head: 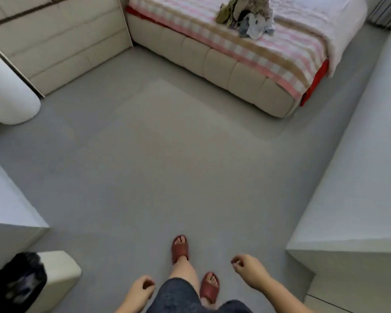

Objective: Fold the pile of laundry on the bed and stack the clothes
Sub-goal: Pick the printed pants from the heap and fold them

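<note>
Person stands on grey floor (167, 166), well apart from the bed (235, 71); left hand (142, 288) low beside the thigh, fingers loosely curled, holding nothing; right hand (246, 267) out to the side, fingers loosely curled, also holding nothing. Pile of laundry (246, 16) sits unfolded on the striped blanket (280, 57) near the bed's far side; olive, grey and white pieces tangled together. Red slippers (180, 249) on both feet; white cabinet (359, 177) along the right; cream drawers (61, 41) at upper left.
</note>
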Tool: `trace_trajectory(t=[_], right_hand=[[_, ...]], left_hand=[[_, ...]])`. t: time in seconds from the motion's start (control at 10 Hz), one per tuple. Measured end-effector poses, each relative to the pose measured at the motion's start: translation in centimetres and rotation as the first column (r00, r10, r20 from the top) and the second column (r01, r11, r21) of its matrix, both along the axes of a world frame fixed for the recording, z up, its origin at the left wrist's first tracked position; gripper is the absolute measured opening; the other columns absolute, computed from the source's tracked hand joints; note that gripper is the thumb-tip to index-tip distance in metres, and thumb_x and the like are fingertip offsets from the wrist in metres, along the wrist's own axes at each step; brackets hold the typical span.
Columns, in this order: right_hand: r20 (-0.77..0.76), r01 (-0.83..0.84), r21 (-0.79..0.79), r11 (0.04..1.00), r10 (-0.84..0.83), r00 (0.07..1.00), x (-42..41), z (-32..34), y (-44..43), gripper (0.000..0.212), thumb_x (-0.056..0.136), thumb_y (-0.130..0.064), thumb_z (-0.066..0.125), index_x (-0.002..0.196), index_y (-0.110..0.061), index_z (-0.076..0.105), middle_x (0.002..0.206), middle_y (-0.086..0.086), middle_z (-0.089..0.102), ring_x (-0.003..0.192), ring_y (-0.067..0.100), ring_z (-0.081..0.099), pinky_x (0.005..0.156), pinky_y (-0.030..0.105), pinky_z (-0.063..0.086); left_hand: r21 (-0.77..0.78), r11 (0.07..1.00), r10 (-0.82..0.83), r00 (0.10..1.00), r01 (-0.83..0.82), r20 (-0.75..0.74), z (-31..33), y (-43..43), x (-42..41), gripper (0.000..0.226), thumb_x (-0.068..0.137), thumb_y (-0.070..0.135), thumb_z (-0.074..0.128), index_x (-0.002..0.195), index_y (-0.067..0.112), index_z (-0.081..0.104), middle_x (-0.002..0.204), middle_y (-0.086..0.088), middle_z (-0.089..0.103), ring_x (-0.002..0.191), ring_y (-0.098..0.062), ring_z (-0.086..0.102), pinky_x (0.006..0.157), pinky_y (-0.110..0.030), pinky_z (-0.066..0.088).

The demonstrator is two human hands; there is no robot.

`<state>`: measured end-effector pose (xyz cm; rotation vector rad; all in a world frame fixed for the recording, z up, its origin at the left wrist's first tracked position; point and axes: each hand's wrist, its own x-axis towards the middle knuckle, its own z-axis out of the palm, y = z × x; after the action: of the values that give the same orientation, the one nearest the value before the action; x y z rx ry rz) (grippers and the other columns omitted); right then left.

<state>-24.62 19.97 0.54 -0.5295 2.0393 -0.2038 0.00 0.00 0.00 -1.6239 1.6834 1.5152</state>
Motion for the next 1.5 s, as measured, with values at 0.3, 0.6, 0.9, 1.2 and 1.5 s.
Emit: trace_trajectory(t=[0.3, 0.6, 0.9, 1.2, 1.5], right_hand=[[0.023, -0.056, 0.031, 0.998, 0.055, 0.998, -3.6, -1.1, -8.2, 0.025, 0.095, -0.026, 0.044, 0.114, -0.017, 0.059, 0.113, 0.003, 0.062, 0.101, 0.019, 0.057, 0.077, 0.026, 0.043], [-0.009, 0.038, 0.168, 0.985, -0.037, 0.999, -10.3, -1.0, -14.4, 0.025, 0.093, -0.020, 0.045, 0.111, -0.014, 0.062, 0.112, 0.006, 0.065, 0.104, 0.021, 0.059, 0.082, 0.026, 0.043], [-0.009, 0.131, 0.243, 0.961, -0.133, 0.991, -18.5, -2.3, -17.8, 0.023, 0.094, -0.020, 0.047, 0.109, -0.013, 0.062, 0.107, 0.007, 0.066, 0.093, 0.019, 0.059, 0.078, 0.021, 0.041], [0.055, 0.023, 0.304, 0.952, -0.041, 0.998, -34.4, -2.7, -25.1, 0.019, 0.093, -0.018, 0.044, 0.100, -0.016, 0.062, 0.101, 0.002, 0.066, 0.089, 0.015, 0.058, 0.067, 0.018, 0.038], [0.006, -0.038, 0.137, 0.990, 0.038, 0.999, -47.5, -1.6, -41.0, 0.025, 0.095, -0.022, 0.043, 0.111, -0.013, 0.061, 0.109, 0.006, 0.065, 0.098, 0.022, 0.059, 0.076, 0.026, 0.043]], left_hand=[[0.093, 0.994, -0.065, 0.995, 0.058, 0.077, -3.6, -8.2, -3.0, 0.021, 0.087, -0.008, 0.047, 0.071, 0.006, 0.047, 0.068, -0.010, 0.048, 0.060, -0.018, 0.044, 0.058, -0.026, 0.037], [0.039, 0.960, -0.279, 0.960, 0.278, 0.018, -3.4, -20.0, -13.7, 0.022, 0.088, 0.001, 0.051, 0.071, 0.015, 0.046, 0.076, -0.006, 0.053, 0.078, -0.022, 0.051, 0.073, -0.029, 0.040], [0.025, 0.953, -0.299, 0.953, 0.300, -0.044, -3.3, -26.4, -25.0, 0.025, 0.087, 0.003, 0.054, 0.070, 0.020, 0.047, 0.082, -0.009, 0.056, 0.080, -0.022, 0.053, 0.074, -0.030, 0.042], [0.070, 0.976, -0.207, 0.978, 0.204, 0.032, -2.8, -33.2, -35.2, 0.017, 0.090, 0.005, 0.050, 0.077, 0.016, 0.049, 0.080, -0.005, 0.056, 0.077, -0.021, 0.052, 0.077, -0.030, 0.044], [0.072, 0.997, -0.006, 0.995, -0.001, 0.104, -2.4, -41.5, -42.3, 0.017, 0.090, -0.001, 0.047, 0.077, 0.010, 0.049, 0.076, -0.006, 0.054, 0.060, -0.014, 0.046, 0.045, -0.016, 0.033]])
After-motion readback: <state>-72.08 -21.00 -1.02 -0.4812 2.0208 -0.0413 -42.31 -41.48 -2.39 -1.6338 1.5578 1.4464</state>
